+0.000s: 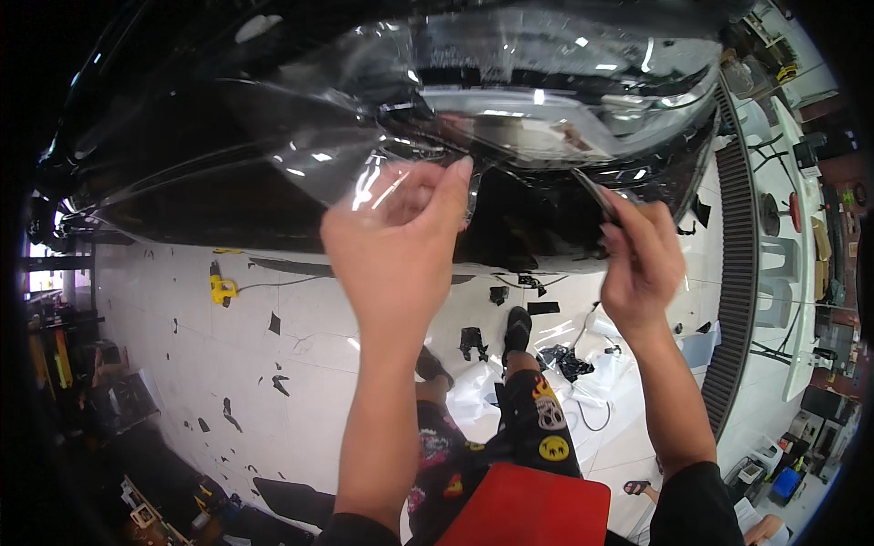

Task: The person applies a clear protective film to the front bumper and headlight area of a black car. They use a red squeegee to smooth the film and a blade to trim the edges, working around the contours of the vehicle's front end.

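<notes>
Glossy black car bodywork (209, 205) fills the upper part of the head view, with a clear-covered headlight (537, 132) set into it. Pinched in my left hand (391, 237) is the edge of a transparent film (314, 168), which stretches in creases toward the upper left over the panel below the headlight. To the right, my right hand (645, 264) is closed around a slim, grey knife-like tool (594, 193). Its tip meets the lower edge of the headlight. My fingers cover most of its handle.
A yellow heat gun (221, 285) with a cord stands on the white tiled floor. Black scraps (471, 343) and crumpled white sheeting (473, 391) lie around my feet. Along the right run a dark floor grate (733, 246), grey stools (777, 259) and a long white table (803, 337).
</notes>
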Available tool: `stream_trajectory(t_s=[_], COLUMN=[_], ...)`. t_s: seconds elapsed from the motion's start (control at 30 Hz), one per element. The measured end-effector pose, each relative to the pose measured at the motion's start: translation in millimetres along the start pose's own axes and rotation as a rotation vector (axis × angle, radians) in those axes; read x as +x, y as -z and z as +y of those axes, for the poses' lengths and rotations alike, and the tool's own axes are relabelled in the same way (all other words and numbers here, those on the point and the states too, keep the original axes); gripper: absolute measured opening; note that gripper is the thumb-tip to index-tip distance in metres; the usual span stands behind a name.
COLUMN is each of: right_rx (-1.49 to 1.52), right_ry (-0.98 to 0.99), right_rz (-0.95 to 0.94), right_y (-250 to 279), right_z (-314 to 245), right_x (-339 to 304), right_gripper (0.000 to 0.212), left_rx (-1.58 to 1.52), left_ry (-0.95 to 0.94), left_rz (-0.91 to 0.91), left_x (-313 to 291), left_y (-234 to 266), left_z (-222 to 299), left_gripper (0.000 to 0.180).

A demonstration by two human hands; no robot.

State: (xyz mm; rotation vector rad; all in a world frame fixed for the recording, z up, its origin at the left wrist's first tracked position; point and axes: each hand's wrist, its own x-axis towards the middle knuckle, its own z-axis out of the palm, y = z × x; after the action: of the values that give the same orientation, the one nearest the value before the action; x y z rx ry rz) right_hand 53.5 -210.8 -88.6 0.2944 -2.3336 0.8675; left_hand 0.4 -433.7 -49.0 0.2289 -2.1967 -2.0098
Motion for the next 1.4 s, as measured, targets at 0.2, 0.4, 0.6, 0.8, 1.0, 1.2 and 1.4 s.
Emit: stream_trajectory(t_s=[0.2,0.4,0.6,0.8,1.0,1.2,1.4], right_rx=[-0.002,-0.007,-0.043,-0.058,-0.059,-0.050,-0.055], right_ry=[0.093,0.077,0.063,0.070,0.071,0.058,0.055], right_rz=[0.088,0.027,-0.002,0.008,0.006,0.004,-0.007], right_y=[-22,-32,-30,-29,-30,-28,-27], right_z=[-8,-15,-17,-16,-17,-19,-19], right_x=[0,8,8,6,7,8,8], right_gripper=[0.029,0.030,0.029,0.028,0.028,0.027,0.028], left_rx=[0.013,0.082,0.047,0.057,0.045,0.046,0.037], left_ry=[-0.057,-0.080,-0.118,-0.115,-0.107,-0.067,-0.057], left_rz=[-0.071,-0.037,-0.015,-0.010,-0.004,-0.009,-0.007], left_x=[6,6,4,3,2,1,-1], left_y=[8,6,2,1,2,1,1], left_z=[-2,-5,-10,-8,-7,-4,-3], left_gripper=[0.020,0.025,0.026,0.025,0.025,0.023,0.021])
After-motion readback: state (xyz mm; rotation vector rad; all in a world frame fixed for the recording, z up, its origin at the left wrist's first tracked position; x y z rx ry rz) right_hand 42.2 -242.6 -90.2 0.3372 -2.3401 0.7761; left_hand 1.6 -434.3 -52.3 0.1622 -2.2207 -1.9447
